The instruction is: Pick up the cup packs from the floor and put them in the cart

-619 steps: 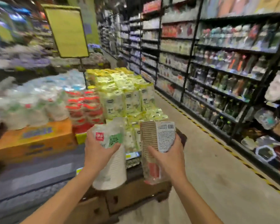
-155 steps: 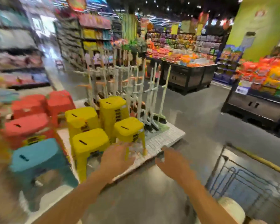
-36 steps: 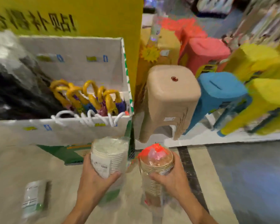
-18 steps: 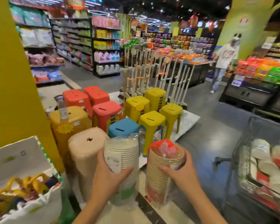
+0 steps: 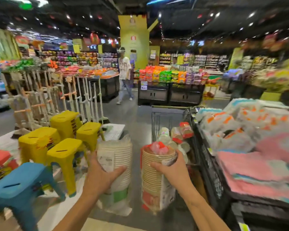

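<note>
My left hand (image 5: 99, 175) grips a pack of white paper cups (image 5: 118, 157) in clear wrap with a green label at its lower end, held upright. My right hand (image 5: 171, 170) grips a pack of tan paper cups (image 5: 153, 177) with red printing, also upright. Both packs are at chest height, side by side. Just ahead and to the right stands the wire shopping cart (image 5: 157, 120), with several cup packs (image 5: 177, 134) lying inside it. The cart's near end is partly hidden behind the tan pack.
Yellow stools (image 5: 63, 140) and a blue stool (image 5: 18, 182) stand on a low platform at the left. A dark crate of pink and white soft packs (image 5: 257, 157) borders the cart on the right. A person (image 5: 124, 74) walks in the aisle ahead.
With both packs in my hands, the view has swung right from the stools toward the cart, which now lies directly ahead instead of at the right edge. The far person has walked closer to centre.
</note>
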`<state>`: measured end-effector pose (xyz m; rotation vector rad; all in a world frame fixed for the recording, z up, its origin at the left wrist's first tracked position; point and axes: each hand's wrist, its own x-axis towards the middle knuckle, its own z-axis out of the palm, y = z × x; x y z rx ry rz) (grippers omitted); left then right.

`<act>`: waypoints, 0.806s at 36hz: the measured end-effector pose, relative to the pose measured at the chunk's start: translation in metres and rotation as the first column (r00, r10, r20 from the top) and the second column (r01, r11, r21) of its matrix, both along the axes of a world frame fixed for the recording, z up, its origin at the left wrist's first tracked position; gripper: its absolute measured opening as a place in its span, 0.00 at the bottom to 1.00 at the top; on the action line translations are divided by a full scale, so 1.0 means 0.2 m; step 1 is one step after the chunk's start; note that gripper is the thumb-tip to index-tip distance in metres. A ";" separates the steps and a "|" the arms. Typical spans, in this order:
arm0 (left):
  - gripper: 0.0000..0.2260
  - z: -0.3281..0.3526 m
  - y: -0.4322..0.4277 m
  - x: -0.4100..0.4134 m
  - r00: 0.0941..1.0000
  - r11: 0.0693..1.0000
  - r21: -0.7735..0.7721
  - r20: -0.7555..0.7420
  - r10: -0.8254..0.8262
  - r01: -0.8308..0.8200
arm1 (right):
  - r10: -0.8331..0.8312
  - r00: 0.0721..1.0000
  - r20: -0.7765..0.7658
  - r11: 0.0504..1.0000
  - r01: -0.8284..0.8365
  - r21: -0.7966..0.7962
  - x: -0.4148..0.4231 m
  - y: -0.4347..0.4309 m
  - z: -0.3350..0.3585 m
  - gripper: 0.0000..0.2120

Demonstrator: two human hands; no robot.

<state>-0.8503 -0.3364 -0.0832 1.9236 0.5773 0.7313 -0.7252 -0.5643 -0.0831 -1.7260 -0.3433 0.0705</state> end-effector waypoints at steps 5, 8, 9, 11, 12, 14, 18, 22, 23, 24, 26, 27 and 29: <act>0.50 0.02 -0.23 0.41 0.997 0.996 0.041 0.016 -0.080 0.079 | -0.056 0.998 0.024 0.998 0.056 0.006 0.33 -0.27 0.02 0.41; 0.48 0.05 -0.40 0.62 0.993 0.992 0.030 0.018 -0.120 0.119 | -0.070 0.997 0.029 0.997 0.071 -0.006 0.55 -0.41 0.00 0.36; 0.47 0.06 -0.45 0.69 0.991 0.991 0.029 0.007 -0.130 0.130 | -0.080 0.996 0.031 0.997 0.081 -0.015 0.63 -0.45 -0.01 0.39; 0.48 0.06 -0.51 0.82 0.987 0.987 0.005 0.003 -0.161 0.161 | -0.110 0.994 0.026 0.993 0.111 -0.026 0.77 -0.53 -0.05 0.49; 0.48 0.05 -0.53 0.88 0.985 0.985 -0.009 -0.002 -0.175 0.175 | -0.111 0.994 0.017 0.993 0.111 -0.026 0.83 -0.56 -0.06 0.52; 0.50 0.04 -0.56 1.00 0.980 0.980 -0.018 -0.001 -0.198 0.198 | -0.129 0.992 -0.005 0.991 0.128 -0.022 0.92 -0.61 -0.06 0.54; 0.50 0.04 -0.57 1.25 0.970 0.969 -0.048 -0.012 -0.242 0.241 | -0.169 0.986 -0.009 0.985 0.169 -0.030 1.10 -0.65 -0.05 0.54; 0.48 0.02 -0.54 1.49 0.965 0.964 -0.046 -0.015 -0.263 0.262 | -0.195 0.980 -0.021 0.980 0.194 -0.048 1.33 -0.64 -0.07 0.51; 0.46 0.01 -0.53 1.56 0.963 0.963 -0.048 -0.014 -0.268 0.267 | -0.201 0.979 -0.022 0.978 0.199 -0.057 1.40 -0.62 -0.08 0.52; 0.46 0.01 -0.51 1.62 0.962 0.960 -0.053 -0.011 -0.274 0.273 | -0.208 0.978 -0.024 0.976 0.206 -0.067 1.46 -0.61 -0.08 0.52; 0.46 0.00 -0.46 1.76 0.956 0.956 -0.054 -0.032 -0.291 0.289 | -0.221 0.975 -0.017 0.973 0.219 -0.072 1.58 -0.56 -0.08 0.50; 0.45 0.00 -0.44 1.83 0.954 0.954 -0.052 -0.043 -0.297 0.295 | -0.222 0.975 -0.011 0.972 0.221 -0.075 1.64 -0.54 -0.07 0.49; 0.45 0.00 -0.37 1.98 0.950 0.951 -0.055 -0.047 -0.308 0.306 | -0.223 0.975 -0.006 0.971 0.222 -0.087 1.76 -0.48 -0.06 0.48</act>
